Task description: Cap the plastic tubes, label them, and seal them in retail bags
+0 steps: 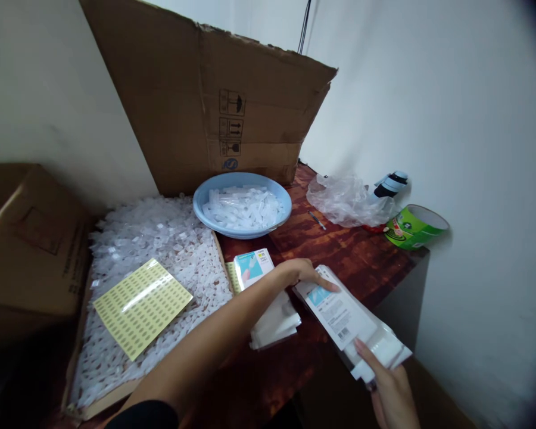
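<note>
A stack of clear plastic packets with printed white-and-blue cards (339, 313) is held tilted over the table's front right part. My left hand (301, 274) reaches across and grips its upper end, the thumb lying on the card. At the lower end my right hand (390, 381) is closed round the stack, thumb on top. Left of it, partly covered by my left forearm, another pile of similar packets (274, 319) lies on the table. The fingers under the held stack are hidden.
A tray of small white plastic pieces (161, 232) with a yellow sticker sheet (143, 307) stands left. Behind are a blue basin (199, 208) of white pieces and a large cardboard box (170, 119). A plastic bag (348, 202), umbrella (390, 185) and green tub (413, 229) stand right.
</note>
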